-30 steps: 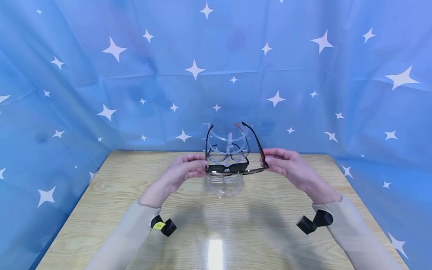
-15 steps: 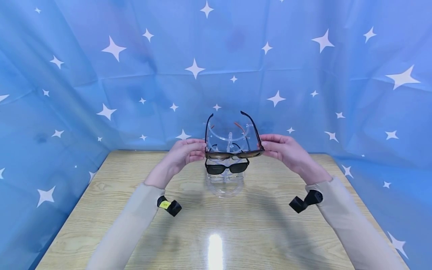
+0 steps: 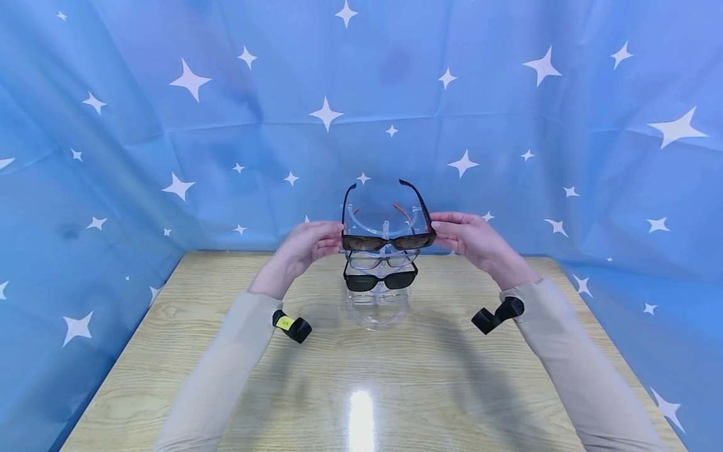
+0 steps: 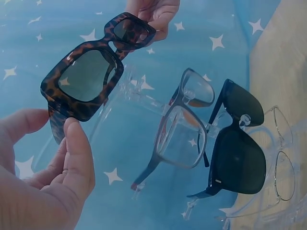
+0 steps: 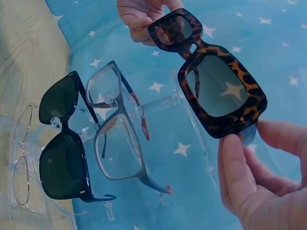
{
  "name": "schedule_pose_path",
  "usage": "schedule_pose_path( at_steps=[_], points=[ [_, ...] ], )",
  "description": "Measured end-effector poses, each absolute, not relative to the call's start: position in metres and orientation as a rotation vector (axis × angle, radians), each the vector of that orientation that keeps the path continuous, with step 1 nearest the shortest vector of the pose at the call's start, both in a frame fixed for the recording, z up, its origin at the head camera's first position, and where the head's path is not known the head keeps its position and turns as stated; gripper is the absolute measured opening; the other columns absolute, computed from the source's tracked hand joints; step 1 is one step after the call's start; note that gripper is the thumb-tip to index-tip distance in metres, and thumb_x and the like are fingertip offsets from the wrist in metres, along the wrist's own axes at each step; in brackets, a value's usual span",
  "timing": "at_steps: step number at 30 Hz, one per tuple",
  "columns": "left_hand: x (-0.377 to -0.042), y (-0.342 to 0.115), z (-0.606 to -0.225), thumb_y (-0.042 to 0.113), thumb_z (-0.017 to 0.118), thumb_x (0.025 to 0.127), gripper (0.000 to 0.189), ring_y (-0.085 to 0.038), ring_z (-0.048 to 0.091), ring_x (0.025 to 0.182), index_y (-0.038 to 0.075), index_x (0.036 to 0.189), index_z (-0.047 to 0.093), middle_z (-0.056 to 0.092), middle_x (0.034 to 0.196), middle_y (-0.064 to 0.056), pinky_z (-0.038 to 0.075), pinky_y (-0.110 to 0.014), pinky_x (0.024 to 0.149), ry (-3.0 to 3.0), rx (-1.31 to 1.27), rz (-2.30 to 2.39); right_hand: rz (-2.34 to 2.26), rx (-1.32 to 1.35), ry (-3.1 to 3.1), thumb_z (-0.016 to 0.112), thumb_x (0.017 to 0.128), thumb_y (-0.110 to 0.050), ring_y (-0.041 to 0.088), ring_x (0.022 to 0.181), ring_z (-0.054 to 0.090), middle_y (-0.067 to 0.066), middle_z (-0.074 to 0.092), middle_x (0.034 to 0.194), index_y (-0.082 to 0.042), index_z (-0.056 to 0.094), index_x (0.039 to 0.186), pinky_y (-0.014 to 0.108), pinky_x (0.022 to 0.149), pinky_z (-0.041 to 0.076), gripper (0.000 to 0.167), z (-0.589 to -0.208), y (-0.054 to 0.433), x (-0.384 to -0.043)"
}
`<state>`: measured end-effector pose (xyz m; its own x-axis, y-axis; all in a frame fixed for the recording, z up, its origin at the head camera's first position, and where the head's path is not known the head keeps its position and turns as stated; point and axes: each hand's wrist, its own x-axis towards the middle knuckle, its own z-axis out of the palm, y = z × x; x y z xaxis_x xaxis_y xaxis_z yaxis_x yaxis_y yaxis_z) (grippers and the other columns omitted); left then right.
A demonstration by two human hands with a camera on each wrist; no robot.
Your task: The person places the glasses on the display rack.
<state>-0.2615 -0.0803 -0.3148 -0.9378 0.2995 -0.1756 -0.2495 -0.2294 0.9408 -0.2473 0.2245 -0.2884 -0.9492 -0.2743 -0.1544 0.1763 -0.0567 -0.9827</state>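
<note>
Tortoiseshell sunglasses (image 3: 388, 242) with thick square frames are held level near the top of a clear display stand (image 3: 386, 229), temples pointing to the back. My left hand (image 3: 305, 248) pinches them by the hinge on the left, thumb and fingers around the temple. At the opposite hinge my right hand (image 3: 469, 240) pinches the other temple. In the right wrist view the sunglasses (image 5: 223, 91) stand apart from the grey-framed eyeglasses (image 5: 120, 129) below them on the stand. Lower down sit black sunglasses (image 4: 240, 143), then thin wire-rimmed glasses (image 4: 284, 167) at the bottom.
The stand rests toward the back of a wooden table (image 3: 316, 389). Behind it hangs a blue cloth (image 3: 395, 75) with white stars, reaching down around the table's sides. Black wrist cameras (image 3: 292, 326) sit on both cuffs.
Both hands have raised the tortoiseshell sunglasses from in front of the lower tiers up to the stand's top. The lenses now face forward more, and the lower glasses are uncovered.
</note>
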Motion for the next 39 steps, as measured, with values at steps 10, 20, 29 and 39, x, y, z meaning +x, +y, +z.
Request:
schedule_pose_path(
  at_steps=[10, 20, 29, 39],
  points=[
    [-0.273, -0.075, -0.318, 0.005, 0.058, 0.090, 0.024, -0.010, 0.061, 0.064, -0.006, 0.112, 0.056, 0.062, 0.075, -0.003, 0.054, -0.018, 0.062, 1.673, -0.035, 2.265, -2.094, -0.031, 1.908, 0.054, 0.095, -0.007, 0.011, 0.080, 0.064, 0.002, 0.066, 0.094, -0.001, 0.050, 0.122, 0.024, 0.087, 0.051, 0.028, -0.291, 0.223, -0.261],
    [-0.276, -0.069, -0.323, 0.007, 0.062, 0.089, 0.031, -0.009, 0.060, 0.064, -0.006, 0.116, 0.056, 0.063, 0.074, -0.001, 0.054, -0.017, 0.062, 1.723, -0.112, 2.298, -2.151, 0.032, 1.860, 0.056, 0.093, -0.004, 0.012, 0.079, 0.065, 0.003, 0.066, 0.089, -0.003, 0.053, 0.112, 0.025, 0.086, 0.052, 0.020, -0.300, 0.223, -0.269],
    [-0.277, -0.065, -0.328, 0.009, 0.064, 0.087, 0.031, -0.009, 0.060, 0.064, -0.004, 0.114, 0.058, 0.063, 0.077, -0.001, 0.054, -0.017, 0.063, 1.767, -0.158, 2.323, -2.166, 0.043, 1.850, 0.056, 0.093, -0.005, 0.012, 0.078, 0.065, 0.002, 0.066, 0.088, -0.004, 0.056, 0.108, 0.026, 0.085, 0.052, 0.015, -0.303, 0.222, -0.269],
    [-0.276, -0.064, -0.328, 0.009, 0.065, 0.087, 0.036, -0.008, 0.060, 0.064, -0.006, 0.119, 0.057, 0.063, 0.077, -0.001, 0.054, -0.017, 0.062, 1.784, -0.169, 2.324, -2.152, 0.042, 1.869, 0.054, 0.094, -0.004, 0.012, 0.076, 0.065, 0.002, 0.066, 0.086, -0.002, 0.052, 0.111, 0.024, 0.079, 0.054, 0.018, -0.307, 0.221, -0.269]
  ],
)
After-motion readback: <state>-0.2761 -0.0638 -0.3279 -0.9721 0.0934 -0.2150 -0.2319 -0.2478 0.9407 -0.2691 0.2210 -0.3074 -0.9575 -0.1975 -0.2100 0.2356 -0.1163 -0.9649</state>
